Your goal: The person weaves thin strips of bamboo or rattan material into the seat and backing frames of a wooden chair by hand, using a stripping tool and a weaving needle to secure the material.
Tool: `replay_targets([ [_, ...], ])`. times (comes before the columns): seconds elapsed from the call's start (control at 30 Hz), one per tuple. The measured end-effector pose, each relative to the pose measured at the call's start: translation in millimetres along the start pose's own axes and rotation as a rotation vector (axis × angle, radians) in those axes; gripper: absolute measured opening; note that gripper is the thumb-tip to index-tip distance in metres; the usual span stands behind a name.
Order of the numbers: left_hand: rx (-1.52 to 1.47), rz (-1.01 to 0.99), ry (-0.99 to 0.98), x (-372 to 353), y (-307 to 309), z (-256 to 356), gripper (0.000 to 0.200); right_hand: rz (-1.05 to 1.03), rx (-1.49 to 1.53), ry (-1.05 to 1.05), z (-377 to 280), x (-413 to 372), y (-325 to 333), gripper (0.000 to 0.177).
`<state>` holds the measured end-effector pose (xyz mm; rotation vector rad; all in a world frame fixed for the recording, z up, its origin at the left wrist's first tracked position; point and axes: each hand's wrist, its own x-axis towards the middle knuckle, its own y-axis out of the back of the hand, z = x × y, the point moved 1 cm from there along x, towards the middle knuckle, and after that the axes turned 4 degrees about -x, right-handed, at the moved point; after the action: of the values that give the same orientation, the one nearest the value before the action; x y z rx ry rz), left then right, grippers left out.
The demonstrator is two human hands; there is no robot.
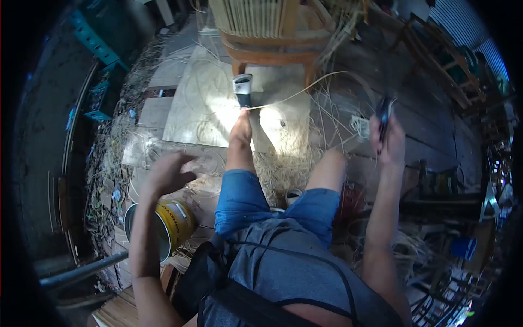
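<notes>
My left hand (pixel 169 173) hangs in the air by my left knee, with thumb and fingers apart and nothing between them. A yellow bucket (pixel 184 222) stands below it. Out to the right, my raised right hand (pixel 389 140) is closed around a dark, slim hand tool (pixel 385 117), blurred by motion. From my sandalled foot (pixel 243 98), a thin pale cane strip (pixel 297 96) arcs up to the right and curves toward that hand. Straight ahead stands a wooden chair (pixel 272 46) with pale strands across its back.
A pale board (pixel 188 117) lies on the plank floor under the chair. Cane shavings (pixel 283 169) are heaped between my legs. Green crates (pixel 98 38) stand at the left, a wooden frame (pixel 430 60) at the right, and a metal pipe (pixel 84 270) beside the bucket.
</notes>
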<state>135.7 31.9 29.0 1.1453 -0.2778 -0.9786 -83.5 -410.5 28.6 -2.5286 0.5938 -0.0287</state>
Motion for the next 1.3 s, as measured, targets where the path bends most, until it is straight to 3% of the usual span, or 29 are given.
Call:
replay_targets([
  [0.03,-0.138,0.168,-0.195,16,1,32,0.042,-0.120,-0.158,-0.041,2,-7,-19,0.037],
  [0.07,-0.349,0.272,-0.265,30,4,70,0.046,-0.242,-0.308,-0.086,9,-14,-37,0.038],
  [0.1,-0.554,0.424,-0.498,43,-2,101,0.045,-0.341,-0.441,-0.100,14,-21,-55,0.037],
  [0.13,-0.459,0.503,-0.725,55,2,130,0.039,-0.440,-0.577,-0.107,18,-25,-71,0.037],
  [0.2,-0.383,0.500,-0.840,74,1,154,0.026,-0.402,-0.509,-0.040,18,-35,-77,0.037],
  [0.23,-0.615,0.220,-0.702,74,3,151,0.027,-0.320,-0.451,0.031,12,-37,-75,0.036],
  [0.3,-0.681,0.253,-0.589,63,8,122,0.026,-0.321,-0.465,0.143,-20,-24,-54,0.036],
  [0.37,-0.689,0.341,-0.502,47,31,63,0.024,-0.169,-0.592,0.299,-51,-11,-26,0.033],
  [0.5,-0.519,0.190,0.018,-25,84,-58,0.029,0.173,-0.579,0.315,-102,30,80,0.035],
  [0.53,-0.400,0.227,0.044,-38,86,-88,0.028,0.168,-0.576,0.313,-111,41,101,0.035],
  [0.6,-0.231,0.264,0.227,-62,87,-129,0.022,0.433,-0.480,0.371,-122,53,131,0.035],
  [0.63,-0.153,0.267,0.331,-64,79,-145,0.020,0.432,-0.479,0.369,-118,54,132,0.035],
  [0.67,-0.250,0.276,0.323,-59,61,-149,0.021,0.541,-0.526,0.365,-111,57,134,0.036],
  [0.7,-0.345,0.285,0.313,-55,43,-142,0.022,0.651,-0.571,0.359,-102,59,135,0.037],
  [0.77,-0.648,0.105,0.255,-32,15,-70,0.024,0.620,-0.714,0.197,-65,55,131,0.036],
  [0.83,-1.033,0.059,0.213,1,-24,-13,0.020,0.631,-0.912,0.016,-17,37,96,0.036],
  [0.93,-1.390,-0.017,0.099,44,-72,72,0.018,0.371,-0.471,-0.170,66,-19,6,0.038],
  [0.97,-1.392,0.005,0.028,57,-85,98,0.019,0.240,-0.236,-0.234,94,-34,-14,0.037],
  [1.07,-1.411,-0.112,-0.075,77,-131,133,0.019,0.236,-0.009,-0.241,134,-61,-81,0.036],
  [1.17,-1.257,-0.246,-0.032,76,-153,131,0.019,0.231,0.011,-0.078,146,-60,-72,0.036],
  [1.2,-1.199,-0.240,0.001,68,-143,124,0.020,0.231,0.017,-0.077,140,-54,-61,0.036],
  [1.27,-1.059,-0.183,0.074,55,-135,98,0.022,0.460,0.127,0.034,123,-32,-58,0.036],
  [1.3,-0.980,-0.131,0.124,50,-135,77,0.022,0.392,0.040,0.053,111,-21,-37,0.036],
])
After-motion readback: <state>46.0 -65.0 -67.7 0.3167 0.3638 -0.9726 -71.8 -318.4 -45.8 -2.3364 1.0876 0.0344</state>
